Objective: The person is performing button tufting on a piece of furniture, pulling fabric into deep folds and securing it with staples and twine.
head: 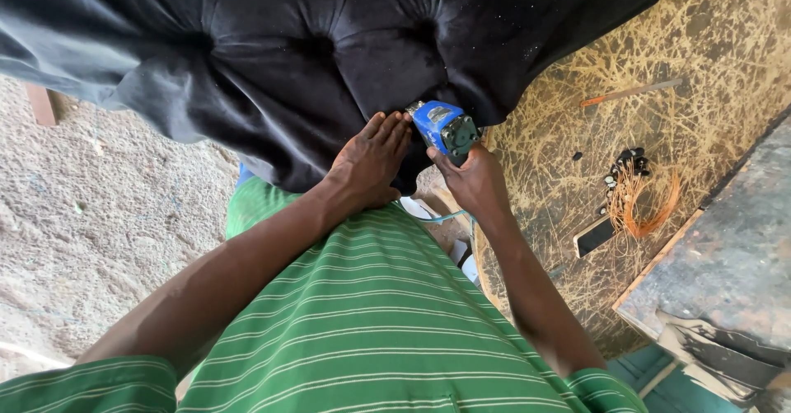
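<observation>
Left of the blue staple gun (443, 129), the left hand (369, 164) lies flat, fingers together, pressing black tufted velvet upholstery (288, 50) taut. The right hand (474, 180), just below the gun, grips it against the fabric edge: fastening looks underway. Right of the gun, orange cord (647, 203) lies on the board (725, 42).
</observation>
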